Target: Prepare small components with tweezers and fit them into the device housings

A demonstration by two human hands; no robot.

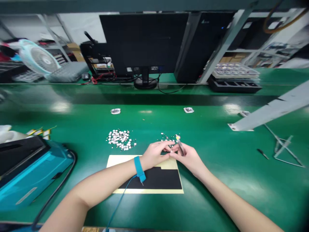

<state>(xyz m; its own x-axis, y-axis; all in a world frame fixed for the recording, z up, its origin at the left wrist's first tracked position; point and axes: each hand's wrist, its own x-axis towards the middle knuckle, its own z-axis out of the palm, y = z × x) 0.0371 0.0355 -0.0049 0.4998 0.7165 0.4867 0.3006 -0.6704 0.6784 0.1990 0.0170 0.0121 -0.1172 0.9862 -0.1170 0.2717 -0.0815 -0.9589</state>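
My left hand (158,154) is over the top edge of a yellow sheet (145,191) with black pieces (164,179) on it. Its thumb and fingers are pinched on something too small to make out. My right hand (187,157) meets it at the fingertips and holds metal tweezers (180,146), their yellowish end pointing up and away. Small white parts (166,138) lie just beyond my hands, partly hidden by them. A bigger pile of similar white parts (120,139) is to the left. A blue wrist strap (139,167) with a cord circles my left wrist.
At the left stands a blue machine (36,174) with a black cable. Two small white-edged pieces (116,111) (188,110) lie farther back. A monitor (145,42) stands behind. On the right are a slanted metal post (272,108), a black pen (262,153) and a wire stand (286,148).
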